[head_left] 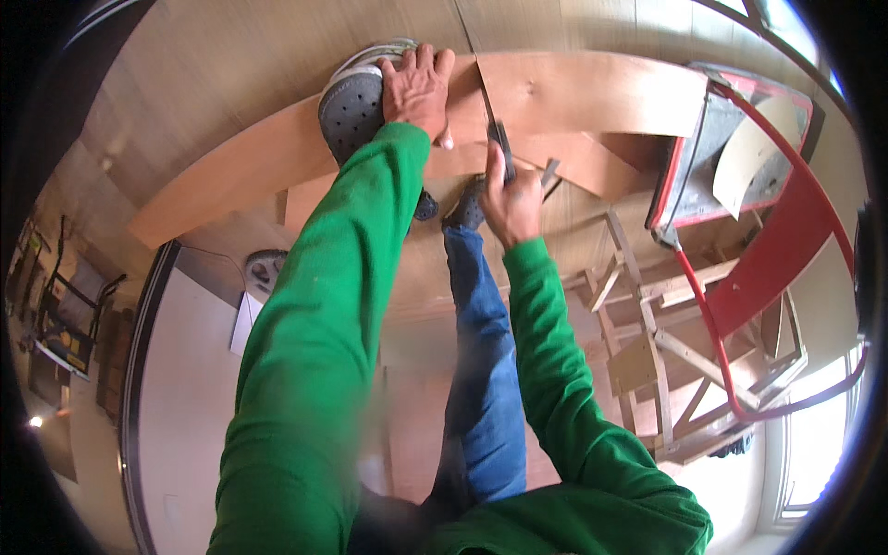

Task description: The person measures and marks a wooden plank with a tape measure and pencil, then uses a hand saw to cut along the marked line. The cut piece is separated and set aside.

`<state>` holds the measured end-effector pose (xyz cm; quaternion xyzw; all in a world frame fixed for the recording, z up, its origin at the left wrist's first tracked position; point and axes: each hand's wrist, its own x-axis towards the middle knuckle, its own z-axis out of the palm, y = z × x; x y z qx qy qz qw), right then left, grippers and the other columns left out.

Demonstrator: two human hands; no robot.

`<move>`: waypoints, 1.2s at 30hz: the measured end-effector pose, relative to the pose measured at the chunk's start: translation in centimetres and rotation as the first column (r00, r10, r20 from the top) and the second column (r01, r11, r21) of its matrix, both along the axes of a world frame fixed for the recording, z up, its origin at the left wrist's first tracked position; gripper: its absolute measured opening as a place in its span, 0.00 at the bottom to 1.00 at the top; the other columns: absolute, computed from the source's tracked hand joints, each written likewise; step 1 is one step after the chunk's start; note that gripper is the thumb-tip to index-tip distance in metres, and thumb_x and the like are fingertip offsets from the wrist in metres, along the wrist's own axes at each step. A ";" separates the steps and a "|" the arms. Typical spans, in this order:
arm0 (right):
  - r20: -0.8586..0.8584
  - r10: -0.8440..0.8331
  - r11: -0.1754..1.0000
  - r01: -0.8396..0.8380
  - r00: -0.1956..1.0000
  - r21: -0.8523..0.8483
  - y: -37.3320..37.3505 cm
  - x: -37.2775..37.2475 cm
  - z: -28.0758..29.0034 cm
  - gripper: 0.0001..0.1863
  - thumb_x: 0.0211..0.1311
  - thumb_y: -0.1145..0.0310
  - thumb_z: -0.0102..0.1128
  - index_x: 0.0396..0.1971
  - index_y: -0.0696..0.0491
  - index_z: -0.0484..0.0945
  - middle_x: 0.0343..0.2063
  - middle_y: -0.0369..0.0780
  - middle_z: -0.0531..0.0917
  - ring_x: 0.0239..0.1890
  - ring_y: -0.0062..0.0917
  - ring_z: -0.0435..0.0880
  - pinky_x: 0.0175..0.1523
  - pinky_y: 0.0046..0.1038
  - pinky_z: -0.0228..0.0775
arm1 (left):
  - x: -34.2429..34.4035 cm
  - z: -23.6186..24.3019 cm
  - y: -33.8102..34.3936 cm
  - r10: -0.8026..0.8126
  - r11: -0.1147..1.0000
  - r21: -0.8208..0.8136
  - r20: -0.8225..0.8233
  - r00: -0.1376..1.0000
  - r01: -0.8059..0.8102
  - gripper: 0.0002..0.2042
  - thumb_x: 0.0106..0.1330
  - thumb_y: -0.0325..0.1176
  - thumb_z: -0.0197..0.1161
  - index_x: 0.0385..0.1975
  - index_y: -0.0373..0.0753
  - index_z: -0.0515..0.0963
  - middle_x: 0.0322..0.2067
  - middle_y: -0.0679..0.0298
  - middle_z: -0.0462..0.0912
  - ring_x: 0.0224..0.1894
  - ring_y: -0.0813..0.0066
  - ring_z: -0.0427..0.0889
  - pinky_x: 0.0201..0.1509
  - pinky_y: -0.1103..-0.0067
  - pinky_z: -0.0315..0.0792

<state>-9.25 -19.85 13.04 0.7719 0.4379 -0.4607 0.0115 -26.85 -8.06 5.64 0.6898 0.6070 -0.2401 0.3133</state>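
Observation:
A long plywood strip (592, 88) lies across the far part of the view, with a narrow dark line across its middle. My left hand (416, 92) presses down on it left of that line, fingers stretched out. Beside this hand, a grey clog with holes (351, 116) rests on the strip; my left sleeve hides what joins it. My right hand (514, 199) is wrapped around the dark handle of what looks like a handsaw (500, 148), at the strip's near edge. Its thin blade seems to run along the dark line. Another dark clog (469, 203) stands just below, under my blue trouser leg.
A platform trolley (777, 264) with a red tubular handle stands at the right, a pale curved offcut (751, 157) on it. Nearer are stacked wooden frames (647, 342). Leftward are a white panel (190, 370), a grey wheel (265, 268) and a black-and-yellow machine (69, 319).

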 end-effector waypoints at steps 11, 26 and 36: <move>-0.161 -0.084 0.963 0.121 0.983 0.241 3.1 -1.4 -1.1 0.28 0.79 0.51 0.65 0.32 0.64 0.89 0.25 0.62 0.84 0.30 0.59 0.89 0.31 0.52 0.75 | -0.1 -0.4 -0.2 -0.002 0.999 0.045 0.018 1.000 0.002 0.57 0.26 0.50 0.96 0.61 0.47 0.67 0.61 0.60 0.78 0.69 0.57 0.77 0.68 0.46 0.69; -0.141 -0.067 0.967 0.099 0.988 0.234 2.5 -1.5 -0.1 0.28 0.82 0.54 0.61 0.29 0.65 0.86 0.23 0.62 0.84 0.28 0.56 0.90 0.29 0.46 0.75 | -0.2 -0.4 -0.1 0.010 0.999 0.037 0.043 0.999 -0.011 0.57 0.25 0.50 0.96 0.62 0.46 0.68 0.61 0.60 0.78 0.70 0.55 0.77 0.68 0.43 0.68; 0.104 -0.199 0.950 0.218 0.974 -0.222 -6.1 1.2 15.9 0.19 0.80 0.61 0.65 0.35 0.63 0.88 0.27 0.61 0.86 0.31 0.54 0.91 0.34 0.49 0.77 | 0.0 0.7 0.4 0.014 1.000 -0.020 0.024 1.000 -0.014 0.57 0.24 0.50 0.96 0.62 0.48 0.68 0.62 0.62 0.77 0.70 0.58 0.77 0.70 0.44 0.67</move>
